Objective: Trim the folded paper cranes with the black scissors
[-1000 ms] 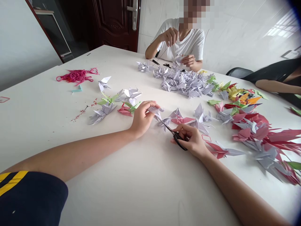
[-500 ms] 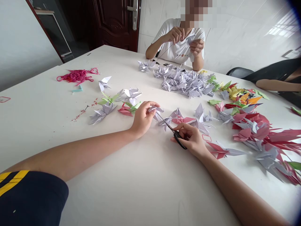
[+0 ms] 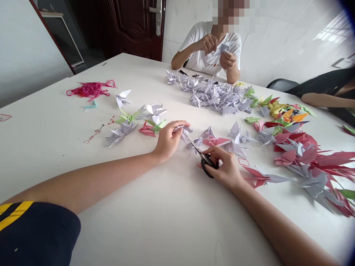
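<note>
As the left hand [image 3: 168, 142] pinches a crane [image 3: 186, 133], the right [image 3: 223, 168] grips scissors [image 3: 197, 147].

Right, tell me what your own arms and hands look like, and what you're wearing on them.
The left hand and right hand are bare, with no gloves, and both forearms are bare too. The short sleeve on the left arm is dark navy with yellow stripes.

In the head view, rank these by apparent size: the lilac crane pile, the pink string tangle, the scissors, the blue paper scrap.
1. Lilac crane pile
2. Pink string tangle and scissors: too close to rank, and the scissors sit nearer the camera
3. Blue paper scrap
</note>
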Motion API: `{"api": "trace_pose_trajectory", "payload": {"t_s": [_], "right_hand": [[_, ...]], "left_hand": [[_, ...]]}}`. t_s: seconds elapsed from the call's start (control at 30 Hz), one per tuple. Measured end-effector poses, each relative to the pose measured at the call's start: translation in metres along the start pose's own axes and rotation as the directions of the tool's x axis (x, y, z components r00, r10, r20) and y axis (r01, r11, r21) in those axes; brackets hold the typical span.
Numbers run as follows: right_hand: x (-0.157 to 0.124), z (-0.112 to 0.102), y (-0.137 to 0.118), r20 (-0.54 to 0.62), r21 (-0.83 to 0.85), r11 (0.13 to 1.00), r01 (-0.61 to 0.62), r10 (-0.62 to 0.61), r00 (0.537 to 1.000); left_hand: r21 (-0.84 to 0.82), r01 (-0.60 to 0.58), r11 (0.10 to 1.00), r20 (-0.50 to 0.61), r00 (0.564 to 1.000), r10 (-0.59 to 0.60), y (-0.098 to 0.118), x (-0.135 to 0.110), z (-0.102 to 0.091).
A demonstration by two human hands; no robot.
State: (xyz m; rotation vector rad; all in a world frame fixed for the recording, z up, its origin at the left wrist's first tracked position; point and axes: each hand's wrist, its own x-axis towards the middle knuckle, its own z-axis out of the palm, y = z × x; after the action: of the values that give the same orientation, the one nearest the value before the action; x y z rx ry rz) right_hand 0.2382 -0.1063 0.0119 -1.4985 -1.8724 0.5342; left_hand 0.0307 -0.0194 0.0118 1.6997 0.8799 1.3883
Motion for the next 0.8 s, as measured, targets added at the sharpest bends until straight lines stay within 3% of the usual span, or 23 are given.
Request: {"api": "trace_pose_trajectory", "payload": {"t_s": [0.27,0.67,0.8], "right_hand": [[-0.0003,0.0005,-0.0013,-0.019,-0.032,0.999,0.007,-0.008,1.000],[0.0006,0.0046,0.0024,-0.038,-0.101,0.995,0.010,-0.014,0.999],[0.0011,0.0050,0.0034,-0.038,-0.088,0.996,0.011,-0.014,0.999]], "left_hand": [[-0.005,0.009,1.000,0.044,0.999,-0.009,0.0000,0.0012,0.0007],[-0.009,0.071,0.997,-0.019,0.997,-0.072,-0.0028,0.0025,0.0000],[-0.052,0.101,0.994,0.012,0.995,-0.101,-0.0054,0.0036,0.0009]]}}
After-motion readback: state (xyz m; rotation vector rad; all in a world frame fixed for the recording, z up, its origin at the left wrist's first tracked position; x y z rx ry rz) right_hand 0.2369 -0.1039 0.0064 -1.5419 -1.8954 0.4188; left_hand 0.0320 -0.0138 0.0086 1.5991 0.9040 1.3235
